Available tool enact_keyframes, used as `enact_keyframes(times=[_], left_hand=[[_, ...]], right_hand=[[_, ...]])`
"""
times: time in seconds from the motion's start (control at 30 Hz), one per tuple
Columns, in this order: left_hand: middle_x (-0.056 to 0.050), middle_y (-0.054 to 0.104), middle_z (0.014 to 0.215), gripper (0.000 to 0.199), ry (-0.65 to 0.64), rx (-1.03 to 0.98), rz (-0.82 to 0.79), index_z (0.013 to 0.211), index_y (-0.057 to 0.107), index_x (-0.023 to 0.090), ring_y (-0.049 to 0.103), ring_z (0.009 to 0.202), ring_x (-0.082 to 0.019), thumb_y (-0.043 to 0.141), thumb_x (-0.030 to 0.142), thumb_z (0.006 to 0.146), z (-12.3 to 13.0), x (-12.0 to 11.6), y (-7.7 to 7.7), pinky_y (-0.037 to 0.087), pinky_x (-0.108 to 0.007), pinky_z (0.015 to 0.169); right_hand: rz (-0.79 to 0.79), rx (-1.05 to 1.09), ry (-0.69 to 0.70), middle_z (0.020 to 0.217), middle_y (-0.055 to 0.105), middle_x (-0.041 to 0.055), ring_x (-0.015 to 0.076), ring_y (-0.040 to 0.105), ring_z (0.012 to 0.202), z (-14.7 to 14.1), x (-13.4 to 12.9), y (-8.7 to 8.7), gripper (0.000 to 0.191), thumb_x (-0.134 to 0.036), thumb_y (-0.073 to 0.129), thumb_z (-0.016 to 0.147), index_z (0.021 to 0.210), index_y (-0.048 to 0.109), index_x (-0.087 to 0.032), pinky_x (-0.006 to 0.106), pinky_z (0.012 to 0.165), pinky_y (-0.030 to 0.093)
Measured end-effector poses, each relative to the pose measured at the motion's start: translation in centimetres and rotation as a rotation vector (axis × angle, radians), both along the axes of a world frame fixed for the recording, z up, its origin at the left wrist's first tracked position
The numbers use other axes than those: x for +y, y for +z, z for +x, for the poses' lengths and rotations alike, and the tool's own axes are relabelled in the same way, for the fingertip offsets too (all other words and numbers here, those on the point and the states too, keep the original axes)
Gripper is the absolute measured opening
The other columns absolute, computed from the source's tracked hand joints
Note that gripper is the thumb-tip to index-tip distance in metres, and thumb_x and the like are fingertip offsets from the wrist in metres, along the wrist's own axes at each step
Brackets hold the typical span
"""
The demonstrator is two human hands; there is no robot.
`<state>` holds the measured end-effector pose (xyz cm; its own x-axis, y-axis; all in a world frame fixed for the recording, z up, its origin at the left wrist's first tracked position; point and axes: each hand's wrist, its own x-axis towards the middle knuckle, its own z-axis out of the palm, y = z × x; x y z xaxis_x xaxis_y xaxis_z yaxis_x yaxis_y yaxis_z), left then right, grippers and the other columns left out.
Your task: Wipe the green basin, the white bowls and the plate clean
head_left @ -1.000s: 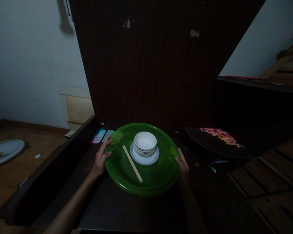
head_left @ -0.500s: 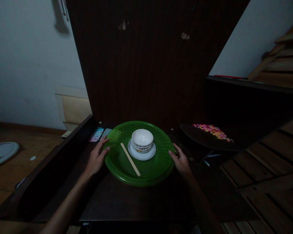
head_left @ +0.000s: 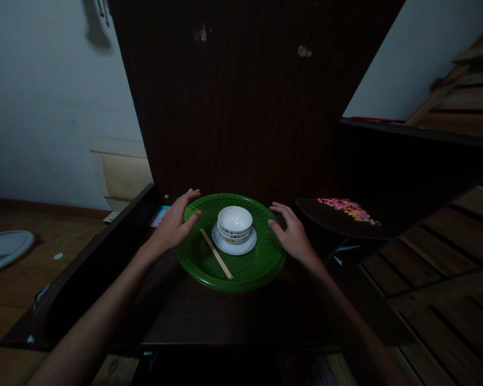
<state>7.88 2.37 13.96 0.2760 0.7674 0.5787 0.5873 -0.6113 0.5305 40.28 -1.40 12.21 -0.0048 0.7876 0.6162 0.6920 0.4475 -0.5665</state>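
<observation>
A round green plastic basin (head_left: 261, 262) rests on the dark wooden desk. Inside it a stack of white bowls (head_left: 235, 221) stands on a white plate (head_left: 235, 250). Left of the plate lies a bundle of light wooden chopsticks (head_left: 216, 254). My left hand (head_left: 177, 222) is over the basin's left rim, fingers apart and holding nothing. On the opposite side my right hand (head_left: 292, 230) hovers by the right rim, its fingers spread and nothing in it. Whether either hand touches the rim I cannot tell.
A dark upright panel (head_left: 233, 107) rises behind the basin. To the right is a dark shelf (head_left: 326, 217) with pink and yellow decoration. A low side board (head_left: 104, 262) edges the desk at left. Farther left, a white oval object (head_left: 8, 249) is near the floor.
Both hands have moved up and inward from the basin's sides to over its rim. The basin, bowls and chopsticks keep their arrangement; the view has shifted slightly.
</observation>
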Motion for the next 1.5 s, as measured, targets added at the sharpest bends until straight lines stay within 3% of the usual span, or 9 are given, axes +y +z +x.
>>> enact_keyframes(times=[0.1, 0.27, 0.37, 0.53, 0.87, 1.0, 1.17, 1.4, 1.5], left_hand=[[-0.020, 0.049, 0.150, 0.055, 0.010, 0.205, 0.024, 0.138, 0.046, 0.008, 0.035, 0.146, -0.031, 0.044, 0.041, 0.093, 0.2, 1.8, -0.5, 0.031, -0.051, 0.118], [-0.022, 0.025, 0.163, 0.061, 0.130, 0.615, -0.037, 0.142, 0.043, 0.003, -0.002, 0.153, -0.037, 0.046, 0.032, 0.089, -0.5, 4.1, -3.5, 0.014, -0.057, 0.122], [-0.022, 0.027, 0.162, 0.063, 0.130, 0.663, -0.117, 0.143, 0.045, 0.006, 0.007, 0.152, -0.040, 0.047, 0.037, 0.088, -1.2, 4.9, -5.5, 0.023, -0.060, 0.118], [-0.020, 0.030, 0.161, 0.061, 0.068, 0.705, -0.195, 0.136, 0.055, 0.009, 0.017, 0.151, -0.038, 0.043, 0.047, 0.090, -2.0, 5.4, -6.5, 0.027, -0.054, 0.118], [-0.015, 0.027, 0.164, 0.057, 0.052, 0.688, -0.219, 0.136, 0.057, 0.013, 0.014, 0.152, -0.034, 0.039, 0.046, 0.093, -3.3, 5.0, -7.0, 0.023, -0.052, 0.121], [-0.017, 0.025, 0.163, 0.061, 0.062, 0.651, -0.221, 0.139, 0.054, 0.010, 0.013, 0.152, -0.034, 0.038, 0.048, 0.094, -4.4, 4.2, -7.2, 0.023, -0.053, 0.121], [-0.017, 0.027, 0.162, 0.065, 0.039, 0.484, -0.210, 0.141, 0.051, 0.011, 0.020, 0.151, -0.031, 0.037, 0.053, 0.093, -5.4, 3.3, -7.3, 0.024, -0.052, 0.120], [-0.012, 0.044, 0.156, 0.061, 0.035, 0.193, -0.241, 0.138, 0.054, 0.017, 0.028, 0.149, -0.030, 0.042, 0.052, 0.090, -5.5, 2.5, -7.3, 0.025, -0.052, 0.120], [-0.013, 0.042, 0.156, 0.062, 0.035, 0.161, -0.273, 0.138, 0.054, 0.015, 0.026, 0.150, -0.030, 0.043, 0.051, 0.088, -5.5, 2.3, -7.2, 0.023, -0.052, 0.121]], right_hand=[[-0.021, -0.053, -0.035, 0.134, 0.060, 0.0140, 0.0283, 0.056, 0.125, 0.9, 1.8, -0.2, 0.033, -0.034, 0.056, 0.086, 0.115, 0.063, -0.021, 0.050, 0.106, 0.043], [-0.152, -0.069, -0.181, 0.143, 0.053, 0.0205, 0.0330, 0.047, 0.135, 3.6, 4.1, -3.0, 0.046, -0.032, 0.054, 0.084, 0.126, 0.060, -0.013, 0.054, 0.115, 0.033], [-0.292, -0.048, -0.133, 0.154, 0.042, 0.0194, 0.0332, 0.036, 0.145, 4.4, 4.6, -5.7, 0.061, -0.035, 0.059, 0.082, 0.138, 0.052, -0.014, 0.054, 0.119, 0.026], [-0.410, 0.000, -0.076, 0.151, 0.048, 0.0133, 0.0281, 0.046, 0.139, 4.7, 4.8, -8.3, 0.068, -0.038, 0.057, 0.084, 0.148, 0.043, -0.022, 0.051, 0.116, 0.035], [-0.513, -0.217, -0.078, 0.163, 0.018, 0.0215, 0.0302, 0.018, 0.152, 3.7, 3.7, -7.4, 0.084, -0.046, 0.056, 0.087, 0.156, 0.026, -0.007, 0.049, 0.123, 0.017], [-0.422, -0.324, -0.014, 0.163, 0.021, 0.0184, 0.0310, 0.006, 0.153, 2.5, 3.2, -7.0, 0.075, -0.045, 0.055, 0.089, 0.153, 0.035, -0.010, 0.056, 0.123, 0.011], [-0.293, -0.332, 0.108, 0.156, 0.040, 0.0156, 0.0302, 0.023, 0.151, 1.7, 3.0, -6.9, 0.056, -0.040, 0.054, 0.092, 0.143, 0.052, -0.018, 0.058, 0.122, 0.014], [-0.273, -0.164, 0.091, 0.148, 0.052, 0.0126, 0.0274, 0.036, 0.146, 1.8, 2.7, -7.3, 0.045, -0.040, 0.054, 0.092, 0.132, 0.061, -0.021, 0.055, 0.121, 0.023], [-0.271, -0.087, 0.073, 0.145, 0.055, 0.0125, 0.0269, 0.037, 0.145, 1.6, 2.6, -7.4, 0.043, -0.041, 0.054, 0.092, 0.130, 0.062, -0.022, 0.053, 0.120, 0.026]])
